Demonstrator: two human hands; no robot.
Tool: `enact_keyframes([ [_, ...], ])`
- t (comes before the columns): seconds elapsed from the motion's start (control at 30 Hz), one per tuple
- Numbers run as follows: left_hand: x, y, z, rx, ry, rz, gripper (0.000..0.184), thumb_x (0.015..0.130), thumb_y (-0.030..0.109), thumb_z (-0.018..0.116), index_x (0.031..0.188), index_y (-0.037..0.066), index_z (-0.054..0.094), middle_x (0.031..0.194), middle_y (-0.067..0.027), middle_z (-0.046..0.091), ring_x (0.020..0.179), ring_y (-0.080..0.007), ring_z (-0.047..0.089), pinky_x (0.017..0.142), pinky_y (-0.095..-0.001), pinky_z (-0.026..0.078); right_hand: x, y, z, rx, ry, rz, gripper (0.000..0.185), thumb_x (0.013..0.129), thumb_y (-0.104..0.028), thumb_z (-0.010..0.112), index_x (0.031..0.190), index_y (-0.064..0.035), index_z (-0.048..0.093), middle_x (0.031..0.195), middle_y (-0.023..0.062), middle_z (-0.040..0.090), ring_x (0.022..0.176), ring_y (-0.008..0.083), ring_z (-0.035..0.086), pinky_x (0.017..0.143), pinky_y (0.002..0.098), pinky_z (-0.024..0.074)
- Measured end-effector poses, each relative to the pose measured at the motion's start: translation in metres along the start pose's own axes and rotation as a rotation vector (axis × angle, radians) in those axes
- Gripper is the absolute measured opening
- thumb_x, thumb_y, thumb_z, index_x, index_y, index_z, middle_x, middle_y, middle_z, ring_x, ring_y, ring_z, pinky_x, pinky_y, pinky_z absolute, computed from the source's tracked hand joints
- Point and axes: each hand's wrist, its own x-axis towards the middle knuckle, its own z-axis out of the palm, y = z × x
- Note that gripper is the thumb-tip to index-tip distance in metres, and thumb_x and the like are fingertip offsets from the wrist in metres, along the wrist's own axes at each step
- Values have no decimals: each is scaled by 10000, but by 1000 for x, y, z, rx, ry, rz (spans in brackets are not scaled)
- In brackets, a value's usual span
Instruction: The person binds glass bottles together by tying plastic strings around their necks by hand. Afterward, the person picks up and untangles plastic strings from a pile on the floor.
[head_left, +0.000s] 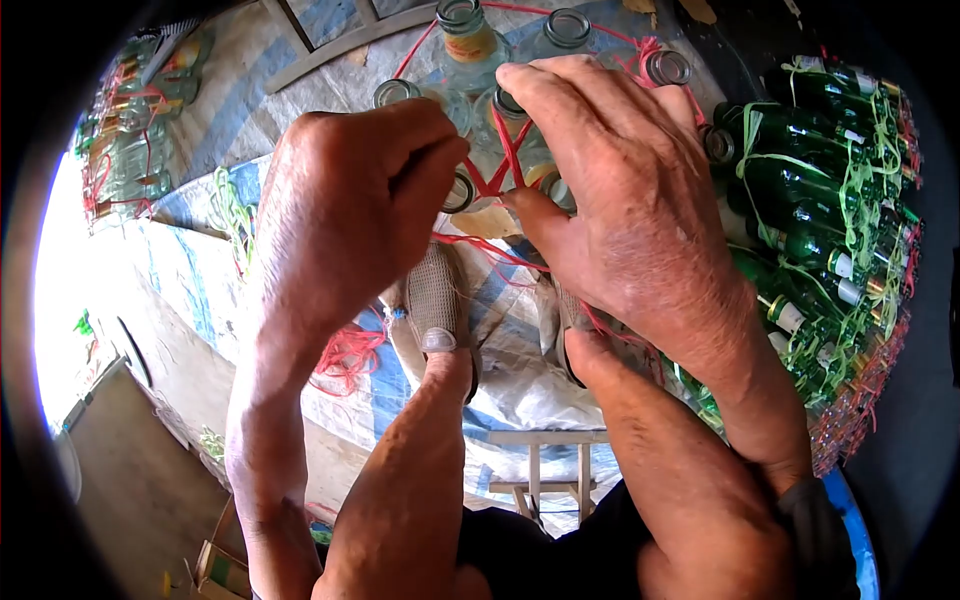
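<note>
Far left there's a bundle of bottles (pixel 130 165) tied with red, blown out by glare along its outer edge, with something dark lying on top that I can't make out. Next to it, green string (pixel 232 215) sits on the blue-and-white sheet (pixel 195 270), then a tangle of loose string (pixel 350 360) partly behind the left forearm.

The left hand (pixel 350 190) is curled up tight, thumb to forefinger, pinching the red string (pixel 509 155) right at the tips. The other fingers are tucked out of sight.

Middle: the clear bottles (pixel 470 50) stand clustered just past the feet, the red string crossing over and around them. Both hands cover a good part, so no bottle count from me, and the top one's cut off by the frame. Two shoes (pixel 436 290) sit below, with a bit of wooden frame (pixel 545 437) between the legs.

Right hand (pixel 640 190) arches over the bottles, thumb and forefinger wide apart, thumb by the string. Underside's hidden, so can't tell if it's gripping anything.

Far right: green bottles (pixel 790 190) stacked sideways, the lower ones partly behind the right forearm.
</note>
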Motion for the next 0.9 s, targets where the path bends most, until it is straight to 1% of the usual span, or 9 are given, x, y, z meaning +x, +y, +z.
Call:
enact_keyframes([
  [0.1,1,-12,0,17,-40,-67,126,985,73,717,1029,-37,759,786,-67,728,709,-67,613,639,-273,510,-1,2,2,10,15,-5,715,691,-61,870,1366,-63,636,1300,89,686,1202,283,662,974,429,439],
  [0.2,0,-17,2,-68,-40,-145,135,989,88,722,1032,-31,767,807,-58,743,730,-61,624,649,-263,513,-2,1,2,7,9,-1,719,690,-73,881,1366,-68,637,1304,86,686,1205,282,661,980,431,439],
  [0.4,-13,-20,19,-137,102,-218,132,991,94,735,1038,-19,786,808,-44,749,731,-44,620,660,-242,511,-2,2,1,-15,9,-5,727,688,-79,886,1371,-76,636,1302,87,686,1198,284,662,979,437,443],
  [0.5,-18,-23,35,-290,287,-221,47,952,39,739,948,-6,751,678,-27,674,605,-38,526,555,-254,420,-2,3,3,8,23,-12,732,689,-74,881,1377,-79,632,1305,87,685,1199,284,660,969,440,449],
  [0.6,-24,-14,30,-357,235,-361,53,968,41,750,1006,20,720,651,31,637,595,-8,453,536,-229,333,-3,3,5,11,54,-24,731,689,-70,876,1378,-81,633,1310,87,685,1197,286,660,966,441,452],
  [0.7,-30,-26,48,-578,371,-347,130,991,88,771,1059,30,676,635,65,599,599,2,398,541,-218,273,-5,5,4,18,46,-39,738,696,-76,874,1393,-72,628,1327,85,683,1186,285,662,973,440,451],
  [0.8,-33,-27,50,-605,350,-414,187,1005,129,783,1085,18,657,644,58,605,616,5,418,561,-210,299,-8,1,1,12,67,-41,757,671,-71,889,1385,-58,638,1334,85,685,1171,292,661,976,438,453],
  [0.83,-34,-29,50,-641,328,-417,197,1006,152,791,1091,9,687,677,64,632,648,8,454,581,-201,326,-10,0,1,15,86,-47,763,658,-67,895,1379,-53,644,1333,85,688,1165,296,661,978,437,454],
  [0.9,-33,-30,49,-696,308,-439,197,1008,163,790,1088,-1,714,719,59,664,671,7,478,601,-200,351,-15,5,-1,42,167,-87,702,635,-53,911,1302,-46,691,1230,92,690,1085,293,660,920,421,484],
])
